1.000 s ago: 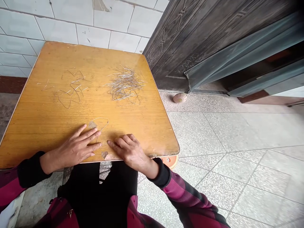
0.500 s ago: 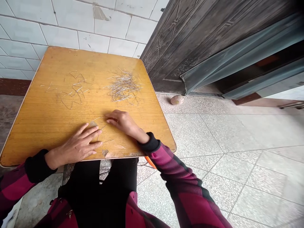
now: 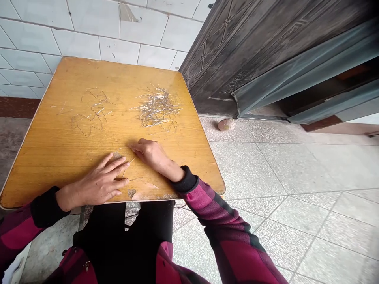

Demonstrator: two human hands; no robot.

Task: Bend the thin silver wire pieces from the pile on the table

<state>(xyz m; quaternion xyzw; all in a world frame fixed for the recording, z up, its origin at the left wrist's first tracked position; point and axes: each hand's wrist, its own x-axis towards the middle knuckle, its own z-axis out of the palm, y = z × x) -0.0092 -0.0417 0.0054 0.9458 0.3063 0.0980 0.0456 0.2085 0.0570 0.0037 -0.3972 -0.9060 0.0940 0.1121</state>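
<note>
My left hand [image 3: 99,181] lies flat on the front of the yellow wooden tabletop [image 3: 59,157], its fingers spread and resting over or beside a few thin wire pieces [image 3: 127,167]. My right hand [image 3: 151,154] sits just beyond it, fingers drawn together with their tips on the wood. No wire shows between those fingertips, though a strand this fine could be hidden. Farther back lies a dense heap of short silver wires [image 3: 158,108]. To its left is a looser scatter of thin, bent wires [image 3: 93,114].
A white tiled wall [image 3: 89,35] stands behind the table, and a dark embossed metal door [image 3: 231,59] rises at the right. A small worn ball [image 3: 226,125] lies on the speckled tile floor [image 3: 281,169]. My black-clad legs [image 3: 148,225] sit below the table's front edge.
My right hand has moved from the table's front edge towards the middle, its fingers drawing together. My left hand has stayed in nearly the same place. The wire heaps look unchanged.
</note>
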